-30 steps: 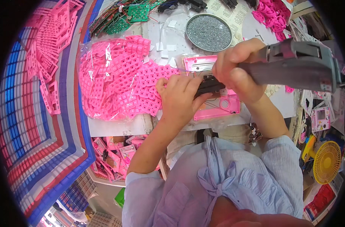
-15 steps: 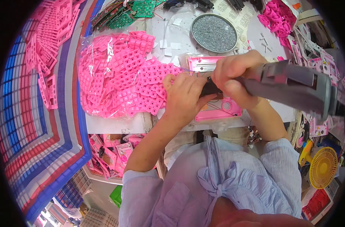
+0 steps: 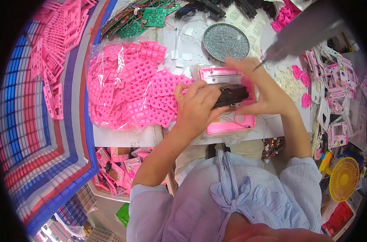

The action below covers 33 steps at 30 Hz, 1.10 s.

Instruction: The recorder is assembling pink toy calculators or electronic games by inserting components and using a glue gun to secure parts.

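Observation:
My left hand (image 3: 196, 105) is closed around one end of a black plastic part (image 3: 234, 95), a boxy piece held above a pink plastic casing (image 3: 228, 127). Part of that casing lies hidden under the hand and the part; thin wires run beside it. My right hand (image 3: 272, 90) has its thumb and fingers spread beside the casing's right side, with nothing in them. Above it, at the upper right, hangs a grey electric screwdriver (image 3: 304, 34), smeared by motion, its thin bit pointing down toward the right hand.
A round dish of small screws (image 3: 226, 41) stands behind the casing. To the left sits a clear bag of pink keypad pieces (image 3: 123, 84). Green circuit boards (image 3: 153, 18) and black parts (image 3: 207, 9) lie at the back; white and pink pieces (image 3: 290, 78) are on the right.
My right hand has let go of the electric screwdriver, which has swung up and away. That hand's fingers have spread beside the casing. The left hand keeps hold of the black part.

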Each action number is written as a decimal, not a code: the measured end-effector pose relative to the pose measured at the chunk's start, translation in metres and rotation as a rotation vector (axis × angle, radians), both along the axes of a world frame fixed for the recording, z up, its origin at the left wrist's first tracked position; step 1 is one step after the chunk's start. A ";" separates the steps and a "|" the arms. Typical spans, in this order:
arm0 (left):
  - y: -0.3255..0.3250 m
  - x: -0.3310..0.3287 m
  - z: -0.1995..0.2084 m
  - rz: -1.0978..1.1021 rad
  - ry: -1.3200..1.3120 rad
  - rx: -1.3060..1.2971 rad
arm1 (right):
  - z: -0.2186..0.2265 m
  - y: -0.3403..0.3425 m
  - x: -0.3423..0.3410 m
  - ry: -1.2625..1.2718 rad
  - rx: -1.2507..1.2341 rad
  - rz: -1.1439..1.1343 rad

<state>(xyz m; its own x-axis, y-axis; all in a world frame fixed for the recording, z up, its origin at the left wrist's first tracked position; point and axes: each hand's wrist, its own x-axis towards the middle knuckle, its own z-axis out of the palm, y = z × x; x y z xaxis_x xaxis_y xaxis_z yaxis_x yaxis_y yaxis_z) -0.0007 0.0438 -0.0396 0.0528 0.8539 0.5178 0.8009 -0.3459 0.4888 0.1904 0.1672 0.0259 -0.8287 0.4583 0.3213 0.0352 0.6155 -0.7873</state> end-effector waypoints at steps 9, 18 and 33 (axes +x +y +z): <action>-0.006 0.008 -0.022 0.078 -0.465 -0.150 | -0.005 0.023 0.007 -0.295 -0.097 -0.096; -0.001 0.019 0.001 0.134 0.028 -0.174 | 0.006 0.040 -0.008 -0.667 0.315 -0.328; 0.020 -0.001 0.030 0.046 0.201 -0.269 | -0.031 0.044 0.009 -0.325 0.248 -0.034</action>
